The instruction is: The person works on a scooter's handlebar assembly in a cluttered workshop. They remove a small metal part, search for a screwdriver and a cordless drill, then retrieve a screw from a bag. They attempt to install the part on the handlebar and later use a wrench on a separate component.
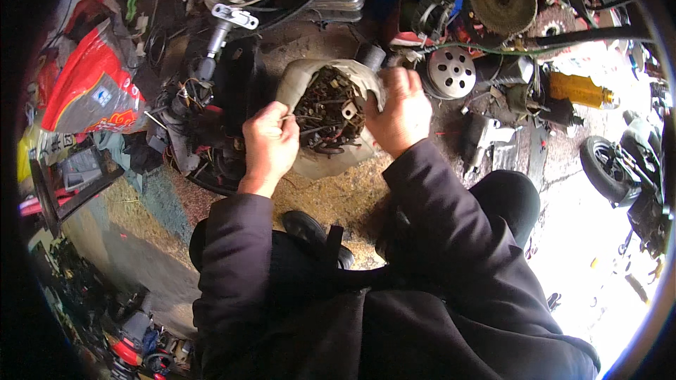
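A: Location of the whitish sack (297, 79)?
B: Between left hand (271, 142) and right hand (403, 114), mouth open upward, apparently resting on the stained floor (327, 193). Loaded with mixed dark parts (327, 102); pale holed block (349, 110) among them.

A: State of the fingers?
B: Left: narrow, pinched on the left rim. Right: thumb at the right rim, other fingers raised and blurred; firmness of hold impossible to tell.

A: Expected handling?
B: Soft and limp at the wall, unlikely to be fragile. Probably heavy for its size, given a seemingly metallic load. Possible sharp edges inside.

A: Recommended hold?
B: Grasp the folded rim at opposite sides, with material bunched deep in the fingers. Avoid single-edge lifting: risk of tilting and spillage. Support from beneath if raised. Keep clear of the silver perforated disc (451, 72) at right.
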`<act>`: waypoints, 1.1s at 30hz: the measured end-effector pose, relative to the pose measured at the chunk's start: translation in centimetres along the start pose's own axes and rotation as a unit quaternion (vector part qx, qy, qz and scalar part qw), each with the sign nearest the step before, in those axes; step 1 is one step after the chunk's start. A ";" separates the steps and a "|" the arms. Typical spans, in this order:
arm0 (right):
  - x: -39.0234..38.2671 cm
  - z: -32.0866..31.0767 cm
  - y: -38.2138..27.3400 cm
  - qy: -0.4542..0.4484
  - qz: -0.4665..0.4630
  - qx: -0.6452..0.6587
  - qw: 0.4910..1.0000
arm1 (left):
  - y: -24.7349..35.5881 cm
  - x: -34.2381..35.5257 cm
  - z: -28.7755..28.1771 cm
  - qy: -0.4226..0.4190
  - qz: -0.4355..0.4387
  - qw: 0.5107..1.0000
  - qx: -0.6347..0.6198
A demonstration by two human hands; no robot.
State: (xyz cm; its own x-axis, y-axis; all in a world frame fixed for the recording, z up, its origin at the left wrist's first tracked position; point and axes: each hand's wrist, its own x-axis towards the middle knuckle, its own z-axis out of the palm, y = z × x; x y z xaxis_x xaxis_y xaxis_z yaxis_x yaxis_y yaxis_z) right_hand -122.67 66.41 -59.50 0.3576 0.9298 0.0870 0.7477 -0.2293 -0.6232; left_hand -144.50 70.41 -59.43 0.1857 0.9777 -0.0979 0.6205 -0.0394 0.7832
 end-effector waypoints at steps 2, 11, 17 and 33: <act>1.6 0.4 1.4 0.018 -0.009 -0.014 1.000 | 0.0 0.0 0.1 0.013 0.043 0.999 -0.005; -4.2 2.0 7.6 -0.135 0.124 0.013 0.983 | 1.5 -4.5 1.2 -0.033 0.167 0.983 0.069; -7.9 2.5 10.7 -0.108 0.340 0.098 0.929 | 3.1 -6.7 3.7 -0.072 0.201 0.975 0.059; -2.0 1.1 2.3 -0.178 0.143 -0.037 0.973 | -0.8 -0.6 0.7 0.057 0.081 0.995 -0.022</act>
State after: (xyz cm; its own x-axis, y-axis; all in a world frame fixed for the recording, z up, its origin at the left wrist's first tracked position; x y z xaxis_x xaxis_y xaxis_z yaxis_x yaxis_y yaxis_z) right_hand -122.30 64.35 -61.93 0.3506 0.8624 -0.3652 0.6883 -0.5017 -0.5240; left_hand -144.58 69.68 -60.41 0.1918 0.9762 0.1008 0.5542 -0.1925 0.8098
